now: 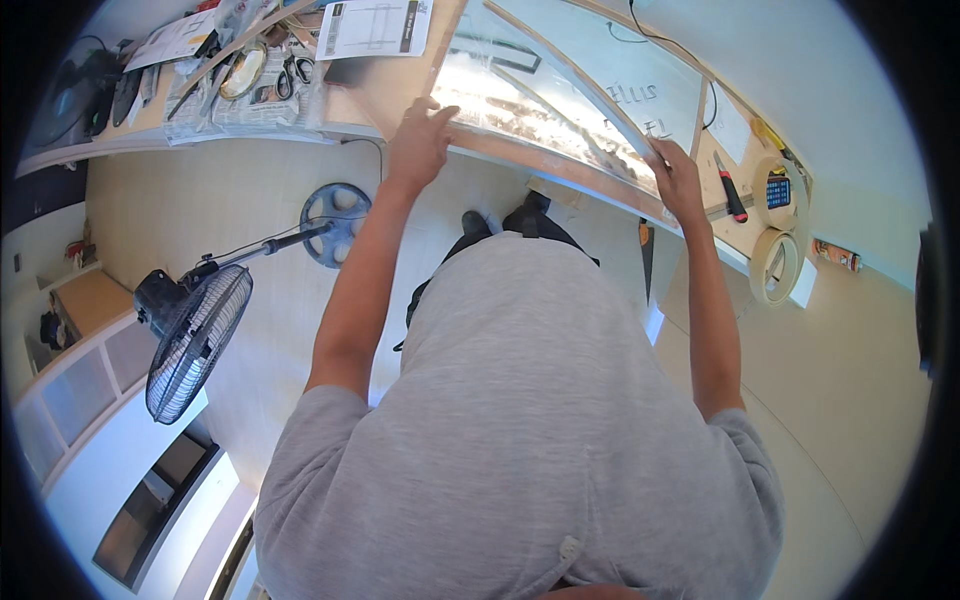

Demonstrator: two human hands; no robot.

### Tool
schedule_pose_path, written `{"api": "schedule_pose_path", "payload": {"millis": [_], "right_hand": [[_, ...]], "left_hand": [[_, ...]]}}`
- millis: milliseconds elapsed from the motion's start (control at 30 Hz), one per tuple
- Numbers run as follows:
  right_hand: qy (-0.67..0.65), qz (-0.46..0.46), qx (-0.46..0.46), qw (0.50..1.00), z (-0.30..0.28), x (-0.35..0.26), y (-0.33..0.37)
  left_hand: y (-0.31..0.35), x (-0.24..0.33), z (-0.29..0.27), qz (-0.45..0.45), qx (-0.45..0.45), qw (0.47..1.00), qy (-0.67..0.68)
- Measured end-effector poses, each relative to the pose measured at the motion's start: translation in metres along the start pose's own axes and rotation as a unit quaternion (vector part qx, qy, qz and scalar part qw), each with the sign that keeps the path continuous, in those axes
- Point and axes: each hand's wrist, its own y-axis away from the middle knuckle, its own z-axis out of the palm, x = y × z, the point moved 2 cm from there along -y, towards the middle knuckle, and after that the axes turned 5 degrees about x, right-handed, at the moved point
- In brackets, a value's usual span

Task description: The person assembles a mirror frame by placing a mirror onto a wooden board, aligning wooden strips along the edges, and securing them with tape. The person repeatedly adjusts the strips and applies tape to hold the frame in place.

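Note:
On the workbench lies a shallow wood-edged panel [640, 95] with a clear, shiny, brightly lit surface. My left hand [415, 145] is at its near left corner, fingers bent around a thin wooden strip [449, 50] along the left side; the exact grip is partly hidden. A long, narrow pale strip [570, 68] crosses the panel at a slant from the far edge. Its near end is in the fingers of my right hand [677, 180], above the panel's near edge. Dark marks show on the panel's surface beside this strip.
A red-and-black utility knife [731, 188], tape rolls [775, 266] and a phone [778, 190] are right of the panel. Scissors [287, 78] and printed sheets [375, 28] lie left. A handsaw [646, 255] hangs at the bench front. A standing fan [200, 335] is on the left.

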Motion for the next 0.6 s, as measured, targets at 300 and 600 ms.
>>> {"api": "schedule_pose_path", "payload": {"millis": [300, 600], "right_hand": [[-0.086, 0.054, -0.11, 0.989, 0.061, 0.044, -0.093], [0.039, -0.001, 0.002, 0.999, 0.082, 0.034, -0.109]], "left_hand": [[0.026, 0.004, 0.022, 0.004, 0.004, 1.0, 0.002], [0.036, 0.002, 0.029, 0.002, 0.073, 0.996, 0.041]]}}
